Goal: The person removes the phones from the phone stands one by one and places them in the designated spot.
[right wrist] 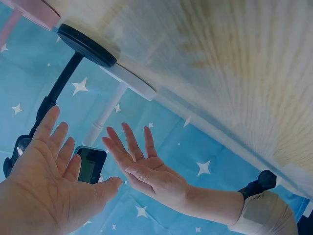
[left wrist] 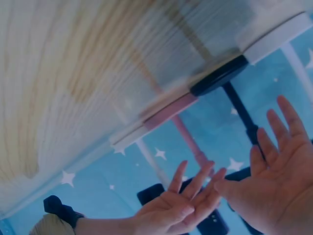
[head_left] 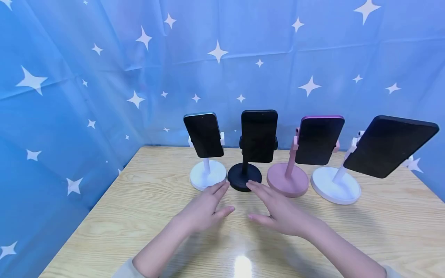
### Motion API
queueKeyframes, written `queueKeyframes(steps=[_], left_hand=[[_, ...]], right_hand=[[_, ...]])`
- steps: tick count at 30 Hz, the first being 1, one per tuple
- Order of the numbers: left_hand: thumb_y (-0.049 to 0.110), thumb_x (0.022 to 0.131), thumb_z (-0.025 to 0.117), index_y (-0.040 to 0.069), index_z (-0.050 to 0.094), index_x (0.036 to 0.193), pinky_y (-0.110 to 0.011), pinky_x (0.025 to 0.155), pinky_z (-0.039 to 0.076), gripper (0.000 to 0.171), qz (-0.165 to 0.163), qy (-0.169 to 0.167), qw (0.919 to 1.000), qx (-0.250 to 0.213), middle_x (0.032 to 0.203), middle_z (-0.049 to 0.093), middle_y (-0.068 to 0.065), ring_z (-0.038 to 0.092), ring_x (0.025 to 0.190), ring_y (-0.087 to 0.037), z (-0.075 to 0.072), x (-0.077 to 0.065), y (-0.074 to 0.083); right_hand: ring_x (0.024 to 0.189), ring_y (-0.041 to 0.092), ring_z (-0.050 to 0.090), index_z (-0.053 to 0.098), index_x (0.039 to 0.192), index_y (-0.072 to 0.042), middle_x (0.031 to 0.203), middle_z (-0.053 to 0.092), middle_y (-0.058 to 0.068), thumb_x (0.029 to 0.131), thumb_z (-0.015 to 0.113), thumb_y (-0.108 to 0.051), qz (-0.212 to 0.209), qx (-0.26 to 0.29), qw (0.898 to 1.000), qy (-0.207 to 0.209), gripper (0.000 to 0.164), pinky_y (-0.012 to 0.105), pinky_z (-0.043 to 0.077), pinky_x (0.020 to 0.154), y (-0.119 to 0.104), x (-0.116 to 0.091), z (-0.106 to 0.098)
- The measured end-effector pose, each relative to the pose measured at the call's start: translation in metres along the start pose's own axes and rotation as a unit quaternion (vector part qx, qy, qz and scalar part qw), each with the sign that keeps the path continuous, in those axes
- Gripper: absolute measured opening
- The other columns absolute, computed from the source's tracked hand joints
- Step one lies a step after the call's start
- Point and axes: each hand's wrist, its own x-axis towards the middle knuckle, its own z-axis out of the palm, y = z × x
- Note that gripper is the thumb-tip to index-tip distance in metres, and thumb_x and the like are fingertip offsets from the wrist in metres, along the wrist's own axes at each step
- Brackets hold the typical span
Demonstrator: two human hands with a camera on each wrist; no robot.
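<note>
My left hand (head_left: 203,208) is held over the table in front of a white phone stand (head_left: 198,178), its fingers extended and holding nothing. Facing it, my right hand (head_left: 281,212) is also spread, fingertips near the base of a black phone stand (head_left: 240,179). A gap separates the hands, and both wrist views show open palms. On the white stand sits a phone with a bluish edge (head_left: 204,135); the black stand carries a black phone (head_left: 259,135). To the right, a pink stand (head_left: 281,181) bears a purple-edged phone (head_left: 319,141).
At the far right, a second white stand (head_left: 330,191) holds a larger dark-screened device (head_left: 391,146), tilted. All the stands line up along the back of the wood-grain table (head_left: 139,193). A blue star-patterned cloth (head_left: 114,69) hangs behind and at the left.
</note>
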Motion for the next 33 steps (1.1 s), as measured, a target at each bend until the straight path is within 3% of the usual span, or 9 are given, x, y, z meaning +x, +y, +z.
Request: queueKeyframes(steps=[7,13,18,22,27,33], left_hand=[[0.041,0.093,0.048,0.002,0.037,0.138,-0.04,0.102,0.035,0.062,-0.005,0.042,0.999,-0.014,0.142,0.037,-0.013,0.036,0.13,-0.027,-0.007,-0.005,-0.008],[0.037,0.092,0.052,0.0,0.04,0.136,-0.041,0.1,0.037,0.059,-0.021,0.079,0.9963,-0.028,0.139,0.041,-0.013,0.04,0.127,-0.027,-0.013,-0.008,-0.014],[0.032,0.091,0.056,-0.002,0.043,0.133,-0.041,0.099,0.038,0.055,-0.028,0.118,0.9916,-0.044,0.136,0.045,-0.015,0.044,0.124,-0.028,-0.018,-0.01,-0.02],[0.028,0.09,0.058,-0.003,0.048,0.129,-0.041,0.096,0.041,0.051,-0.027,0.141,0.9887,-0.041,0.132,0.048,-0.017,0.047,0.121,-0.03,-0.022,-0.008,-0.024],[0.026,0.088,0.061,-0.003,0.053,0.125,-0.04,0.092,0.044,0.048,-0.03,0.169,0.9841,-0.048,0.13,0.05,-0.017,0.05,0.118,-0.029,-0.027,-0.006,-0.026],[0.023,0.086,0.062,-0.003,0.057,0.12,-0.042,0.087,0.047,0.043,-0.031,0.215,0.9747,-0.052,0.126,0.053,-0.02,0.053,0.113,-0.033,-0.035,-0.005,-0.029]], right_hand=[[0.127,0.027,0.041,0.033,0.14,-0.004,0.141,0.038,0.012,0.087,0.061,-0.036,0.013,0.039,0.999,-0.004,0.069,0.046,0.037,0.099,-0.005,0.015,0.002],[0.124,0.026,0.044,0.031,0.141,-0.004,0.142,0.038,0.012,0.087,0.058,-0.042,0.016,0.04,0.999,0.0,0.071,0.044,0.039,0.097,-0.012,0.026,0.001],[0.124,0.028,0.044,0.03,0.141,-0.005,0.142,0.036,0.013,0.087,0.059,-0.04,0.018,0.046,0.999,0.013,0.071,0.045,0.039,0.097,-0.017,0.038,0.001],[0.114,0.028,0.053,0.03,0.141,-0.004,0.143,0.035,0.016,0.088,0.059,-0.036,0.025,0.066,0.997,0.028,0.069,0.044,0.042,0.094,-0.019,0.045,0.001],[0.12,0.033,0.048,0.027,0.142,-0.002,0.144,0.031,0.017,0.091,0.056,-0.032,0.03,0.119,0.991,0.045,0.066,0.042,0.044,0.091,-0.022,0.052,0.002],[0.117,0.035,0.05,0.023,0.144,-0.006,0.146,0.028,0.015,0.091,0.053,-0.038,0.053,0.142,0.987,0.057,0.069,0.045,0.044,0.092,-0.03,0.064,-0.001]])
